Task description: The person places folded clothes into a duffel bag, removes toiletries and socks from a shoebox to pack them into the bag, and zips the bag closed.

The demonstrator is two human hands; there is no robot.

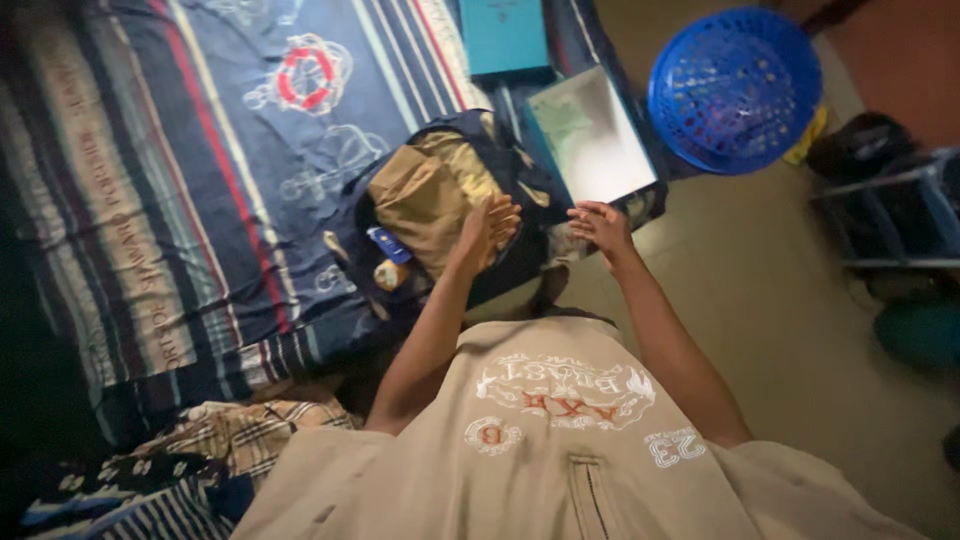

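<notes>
Landmark = dark open bag (520,200) w/ tan lining, lying on the bed edge.

Far left of bag: striped bedsheet (170,170), navy w/ red + cream bands and a lifebuoy print. Below-left of bag, at bed foot: heap of plaid + striped clothes (200,450). Just left of bag opening, on the sheet: small blue packet (388,244) and a small roundish tan item (388,274), touching or nearly so; can't tell what it is.

Over the bag: left hand (487,232), fingers (503,213) straight and together, palm flat, holding nothing, right above the tan lining. Right hand (600,225) just right of it, at bag's right edge, fingers loosely spread, also empty. Hands near each other, not touching.

Above bag: teal book (505,38) on the sheet. Up-right of bag: pale flat board (592,135), tilted, overlapping bag's corner. Further right, on the floor: blue plastic basket (735,88).
</notes>
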